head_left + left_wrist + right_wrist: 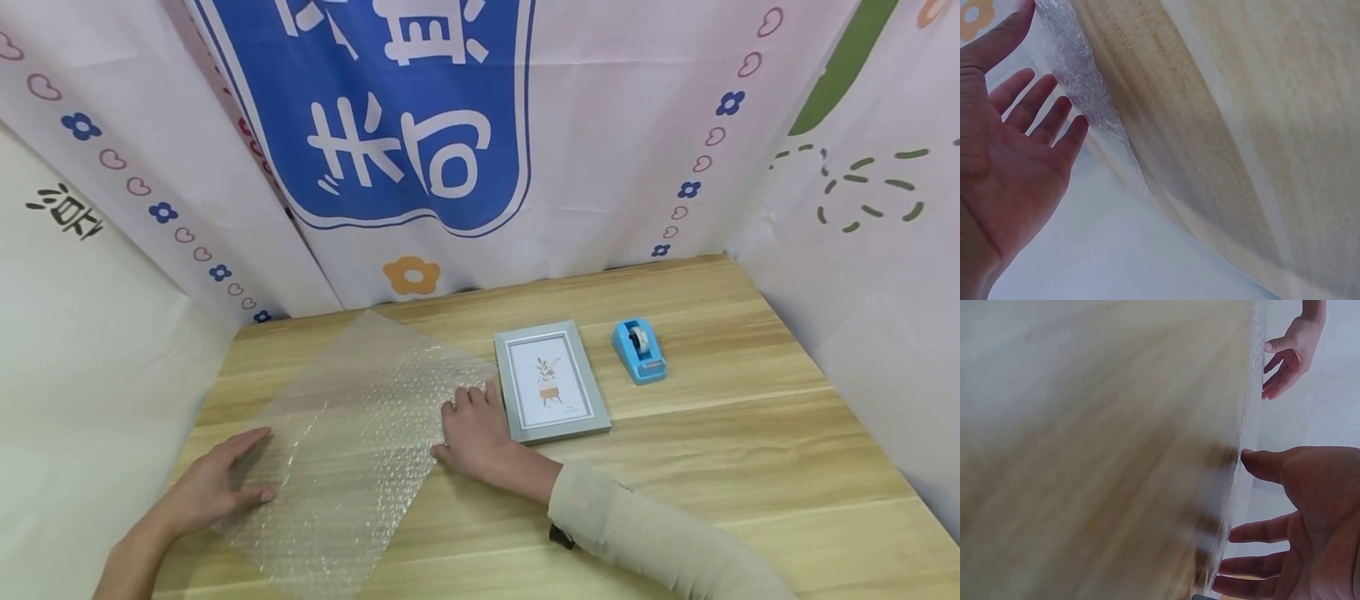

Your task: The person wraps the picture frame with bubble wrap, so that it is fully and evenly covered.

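A clear sheet of bubble wrap [352,433] lies spread on the wooden table, turned cornerwise. My left hand [213,487] is at its left edge, thumb and fingers apart; the left wrist view shows the fingers extended beside the wrap [1079,69]. On the right corner of the sheet rests my right hand [480,437], its fingers spread, with fingertips at the wrap in the right wrist view. Just beyond that hand, a grey-green picture frame [551,383] with a potted-plant print lies face up, close to the sheet's right corner.
A blue tape dispenser [639,354] stands right of the picture frame. Printed white cloth [600,167] hangs behind the table [720,450] and along both sides. A small black object [561,537] shows beside the right sleeve.
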### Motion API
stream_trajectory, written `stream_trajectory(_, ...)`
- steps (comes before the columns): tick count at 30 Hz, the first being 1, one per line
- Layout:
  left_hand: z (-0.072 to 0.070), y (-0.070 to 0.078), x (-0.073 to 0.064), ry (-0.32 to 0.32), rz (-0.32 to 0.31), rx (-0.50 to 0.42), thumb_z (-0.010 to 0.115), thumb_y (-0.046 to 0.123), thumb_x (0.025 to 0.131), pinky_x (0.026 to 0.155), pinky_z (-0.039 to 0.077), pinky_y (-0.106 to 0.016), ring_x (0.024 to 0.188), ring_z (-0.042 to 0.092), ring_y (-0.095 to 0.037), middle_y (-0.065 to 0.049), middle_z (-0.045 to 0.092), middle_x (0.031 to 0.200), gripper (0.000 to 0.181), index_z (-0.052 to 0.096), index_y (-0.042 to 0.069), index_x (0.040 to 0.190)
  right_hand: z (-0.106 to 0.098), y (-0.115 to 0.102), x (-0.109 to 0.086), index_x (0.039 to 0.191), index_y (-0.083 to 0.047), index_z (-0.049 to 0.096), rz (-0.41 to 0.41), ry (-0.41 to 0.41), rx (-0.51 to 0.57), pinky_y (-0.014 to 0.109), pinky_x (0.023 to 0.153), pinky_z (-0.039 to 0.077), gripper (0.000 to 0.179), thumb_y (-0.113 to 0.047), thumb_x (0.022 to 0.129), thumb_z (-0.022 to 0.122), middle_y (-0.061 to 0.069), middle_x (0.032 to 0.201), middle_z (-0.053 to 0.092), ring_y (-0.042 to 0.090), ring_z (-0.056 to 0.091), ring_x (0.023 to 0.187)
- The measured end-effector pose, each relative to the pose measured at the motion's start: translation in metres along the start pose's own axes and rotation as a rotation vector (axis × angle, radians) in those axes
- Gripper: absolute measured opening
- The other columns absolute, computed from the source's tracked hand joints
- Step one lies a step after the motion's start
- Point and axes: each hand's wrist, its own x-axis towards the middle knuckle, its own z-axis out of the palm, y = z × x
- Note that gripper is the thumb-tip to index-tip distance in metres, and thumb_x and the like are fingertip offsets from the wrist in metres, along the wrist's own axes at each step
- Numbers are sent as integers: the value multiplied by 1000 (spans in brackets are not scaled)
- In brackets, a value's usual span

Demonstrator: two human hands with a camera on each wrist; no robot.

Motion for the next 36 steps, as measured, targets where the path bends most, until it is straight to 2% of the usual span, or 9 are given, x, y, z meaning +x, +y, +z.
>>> stream_trajectory(10,2,-4,-1,5,-3,3,95,33,79,107,41,-76,139,47,-64,-37,49,156,100,45,-4,157,1,-1,-1,133,-9,71,0,16,26,61,128,35,69,-67,95,70,13,132,69,33,62,132)
stream_trajectory(14,3,-3,-4,72,34,31,93,31,82,129,33,-47,138,49,-61,-34,51,155,91,49,-2,155,-2,2,-1,132,-8,71,-8,15,92,62,129,34,68,-65,94,73,14,137,68,35,61,135)
stream_trajectory(16,1,1,-5,114,66,42,91,29,84,130,32,-48,137,49,-61,-34,52,154,87,50,-2,154,-5,5,-2,132,-8,71,-17,21,129,63,129,33,67,-64,94,74,15,139,67,37,60,136)
stream_trajectory(19,-1,14,-2,163,113,50,89,27,86,128,31,-61,138,48,-61,-33,52,155,83,51,-2,154,-10,11,-3,135,-7,70,-22,32,185,64,130,31,67,-60,94,75,17,145,64,39,57,141)
stream_trajectory(20,-1,19,0,173,131,49,88,27,87,133,27,-50,138,48,-60,-32,52,155,83,51,-1,155,-11,13,-4,136,-6,69,-18,35,203,64,130,31,67,-59,94,76,18,147,63,40,55,143)
stream_trajectory(21,-2,25,3,182,152,55,88,27,87,129,31,-58,139,48,-60,-31,53,155,83,51,-1,155,-13,16,-4,137,-6,69,-15,40,216,64,130,30,67,-58,95,76,18,149,62,40,54,144)
stream_trajectory(23,-2,37,11,195,185,61,89,27,86,131,30,-49,140,48,-57,-29,54,156,83,52,1,155,-15,21,-7,143,-6,66,-1,46,233,62,131,30,70,-56,95,77,19,155,58,40,51,148)
stream_trajectory(30,5,73,37,177,240,52,91,29,85,108,41,-75,143,47,-54,-28,52,157,87,51,-1,156,-21,36,-20,152,-5,59,23,72,266,63,131,29,78,-54,95,78,22,163,51,42,46,154)
stream_trajectory(36,20,104,59,142,259,36,86,31,91,117,38,-73,149,43,-51,-26,48,162,84,47,0,159,-21,49,-31,153,-5,57,37,96,272,65,131,27,79,-54,95,78,23,164,49,44,44,154)
